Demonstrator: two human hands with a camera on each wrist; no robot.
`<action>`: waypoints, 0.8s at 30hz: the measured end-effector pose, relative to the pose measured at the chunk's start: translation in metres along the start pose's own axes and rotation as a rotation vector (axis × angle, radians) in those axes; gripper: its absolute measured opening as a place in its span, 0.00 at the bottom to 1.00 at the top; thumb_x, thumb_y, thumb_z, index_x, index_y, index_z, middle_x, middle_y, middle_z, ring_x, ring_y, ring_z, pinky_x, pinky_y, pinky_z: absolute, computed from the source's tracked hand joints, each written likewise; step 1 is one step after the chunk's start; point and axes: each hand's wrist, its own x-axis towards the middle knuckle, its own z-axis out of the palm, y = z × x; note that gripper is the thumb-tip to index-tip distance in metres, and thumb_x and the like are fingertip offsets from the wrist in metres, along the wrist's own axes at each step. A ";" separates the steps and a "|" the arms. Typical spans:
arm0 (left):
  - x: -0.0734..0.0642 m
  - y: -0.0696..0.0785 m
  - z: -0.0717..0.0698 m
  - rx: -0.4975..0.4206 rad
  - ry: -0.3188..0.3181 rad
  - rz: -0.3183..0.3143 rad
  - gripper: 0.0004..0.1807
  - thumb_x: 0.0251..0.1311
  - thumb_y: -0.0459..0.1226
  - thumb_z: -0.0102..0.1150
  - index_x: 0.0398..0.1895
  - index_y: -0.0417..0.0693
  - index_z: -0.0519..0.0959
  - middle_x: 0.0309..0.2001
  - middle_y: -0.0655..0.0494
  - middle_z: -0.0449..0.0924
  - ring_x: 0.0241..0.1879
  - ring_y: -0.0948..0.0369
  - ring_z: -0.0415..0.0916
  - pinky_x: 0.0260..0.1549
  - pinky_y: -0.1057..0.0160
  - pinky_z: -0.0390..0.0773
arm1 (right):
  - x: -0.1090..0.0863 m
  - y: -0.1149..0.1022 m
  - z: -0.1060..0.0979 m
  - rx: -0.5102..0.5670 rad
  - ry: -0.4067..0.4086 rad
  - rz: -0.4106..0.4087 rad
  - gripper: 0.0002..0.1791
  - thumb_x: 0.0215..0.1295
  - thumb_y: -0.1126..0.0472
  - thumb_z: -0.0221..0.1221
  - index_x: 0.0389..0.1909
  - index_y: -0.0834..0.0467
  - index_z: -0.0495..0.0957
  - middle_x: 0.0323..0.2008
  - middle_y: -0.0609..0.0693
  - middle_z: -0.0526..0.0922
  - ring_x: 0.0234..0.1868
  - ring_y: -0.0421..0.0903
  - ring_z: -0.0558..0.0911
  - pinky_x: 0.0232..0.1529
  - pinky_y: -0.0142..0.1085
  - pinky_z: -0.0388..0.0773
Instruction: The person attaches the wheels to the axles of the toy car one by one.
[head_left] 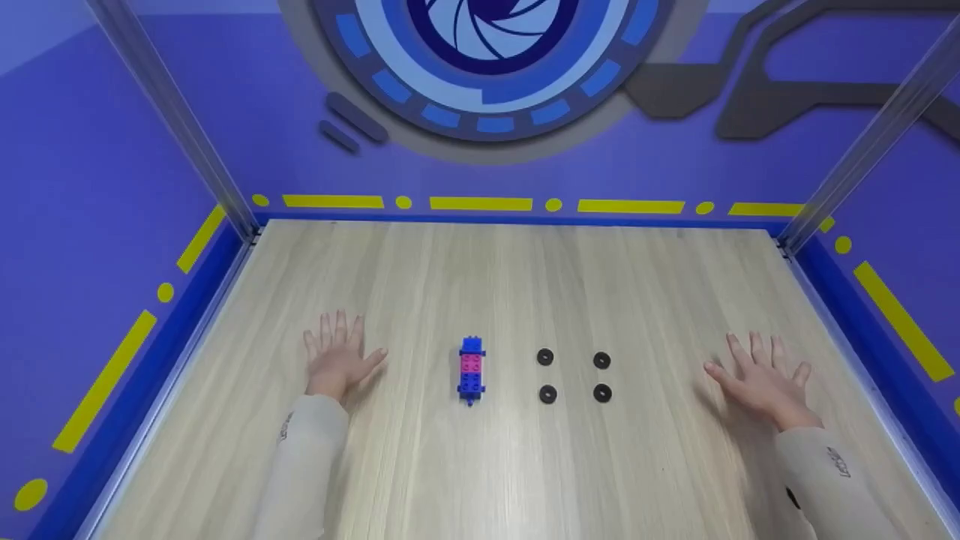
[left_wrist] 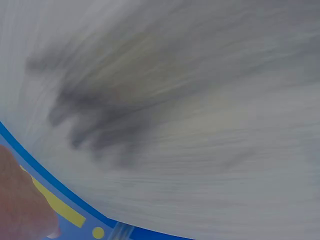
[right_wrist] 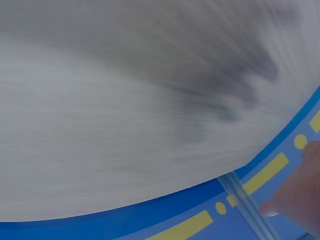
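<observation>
Fingers spread, my left hand [head_left: 337, 365] is held palm down over the left part of the table, with nothing in it. To its right lies a small toy car body of blue and pink building bricks [head_left: 471, 367], with axle stubs at its sides. Beside that, several black wheels [head_left: 548, 394] lie flat in a square pattern. Over at the right, my right hand [head_left: 769, 386] is likewise spread and holds nothing. Each wrist view shows only part of a hand, the left one [left_wrist: 25, 200] and the right one [right_wrist: 297, 200], above a hand-shaped shadow.
The wooden table [head_left: 495, 270] is bounded by a blue back wall [head_left: 247, 90] and side walls with yellow markings. Metal posts [head_left: 180, 127] stand at both far corners. A metal edge strip [head_left: 862, 405] runs along the right side.
</observation>
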 end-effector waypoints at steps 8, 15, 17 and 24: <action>0.005 0.027 0.005 -0.001 0.006 0.077 0.42 0.57 0.61 0.38 0.69 0.52 0.40 0.69 0.42 0.27 0.66 0.43 0.21 0.58 0.38 0.24 | 0.009 -0.016 0.000 -0.005 0.027 -0.031 0.46 0.58 0.32 0.40 0.68 0.54 0.36 0.67 0.67 0.33 0.64 0.65 0.24 0.46 0.71 0.21; 0.010 0.054 0.009 0.028 0.040 0.131 0.42 0.55 0.62 0.39 0.69 0.54 0.44 0.70 0.45 0.30 0.68 0.46 0.25 0.59 0.38 0.28 | 0.019 -0.034 0.003 -0.011 0.028 -0.067 0.46 0.57 0.32 0.40 0.68 0.52 0.36 0.67 0.65 0.32 0.65 0.61 0.22 0.48 0.69 0.17; 0.010 0.062 0.011 0.034 0.058 0.155 0.42 0.55 0.62 0.39 0.68 0.55 0.45 0.70 0.46 0.32 0.68 0.46 0.26 0.60 0.38 0.29 | 0.022 -0.039 0.006 -0.018 0.035 -0.078 0.46 0.57 0.32 0.40 0.68 0.53 0.37 0.67 0.65 0.33 0.65 0.60 0.22 0.49 0.68 0.17; 0.008 0.082 0.017 0.020 0.083 0.232 0.41 0.54 0.62 0.41 0.68 0.57 0.46 0.70 0.49 0.33 0.68 0.48 0.27 0.61 0.40 0.29 | 0.029 -0.058 0.015 -0.067 0.066 -0.112 0.45 0.56 0.31 0.40 0.68 0.52 0.40 0.68 0.62 0.36 0.66 0.61 0.28 0.52 0.68 0.21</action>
